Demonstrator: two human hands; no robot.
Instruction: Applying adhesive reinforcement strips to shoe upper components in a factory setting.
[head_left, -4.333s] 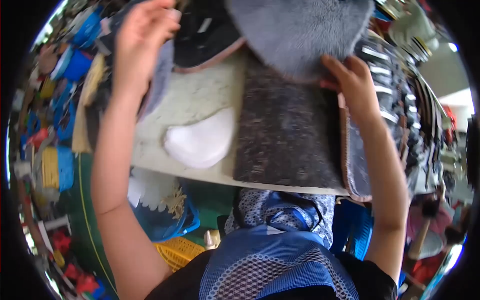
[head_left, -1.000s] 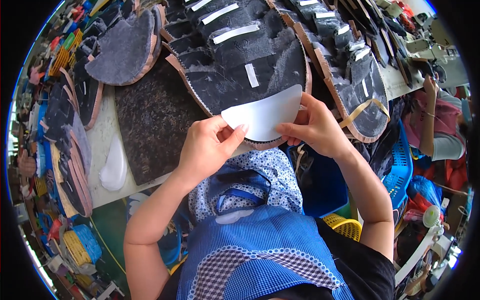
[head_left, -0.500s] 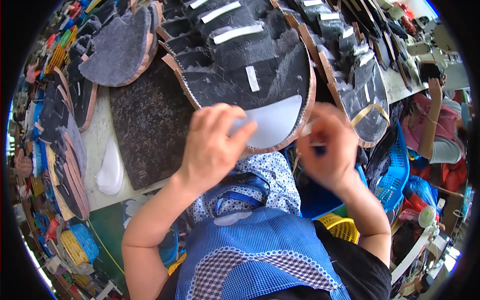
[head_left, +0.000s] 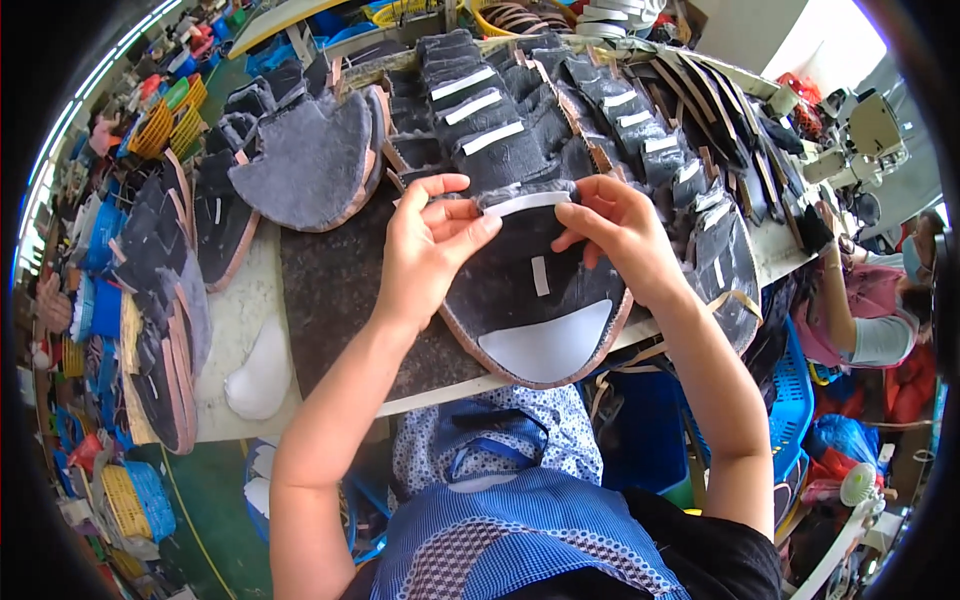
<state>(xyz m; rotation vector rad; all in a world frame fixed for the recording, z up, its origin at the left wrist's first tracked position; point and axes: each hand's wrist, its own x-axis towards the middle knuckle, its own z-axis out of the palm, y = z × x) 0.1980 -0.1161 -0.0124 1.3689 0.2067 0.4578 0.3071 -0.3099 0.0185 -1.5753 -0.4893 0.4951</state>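
A stack of overlapping black, fuzzy-lined shoe uppers runs away from me, the front shoe upper point(head_left: 500, 275) nearest. My left hand point(head_left: 425, 245) pinches the left end of its raised edge between thumb and fingers. At the right end of that edge, my right hand point(head_left: 625, 235) does the same. Between my fingertips a white strip point(head_left: 526, 203) lies along the edge. Lower on this upper are a short white tab point(head_left: 541, 276) and, at the rounded toe, a smooth pale crescent-shaped piece point(head_left: 550, 342).
Other upper stacks lie left point(head_left: 300, 165) and right point(head_left: 725, 265). A dark mat point(head_left: 345, 330) covers part of the pale table, with a pile of white pieces point(head_left: 258, 375) beside it. Blue baskets point(head_left: 790, 400) stand below right. A co-worker in pink point(head_left: 845, 310) is at the far right.
Both my hands have moved from the toe end, near the pale crescent, up to the raised edge with the white strip and pinch it. The view has shifted, showing more of the table's far side.
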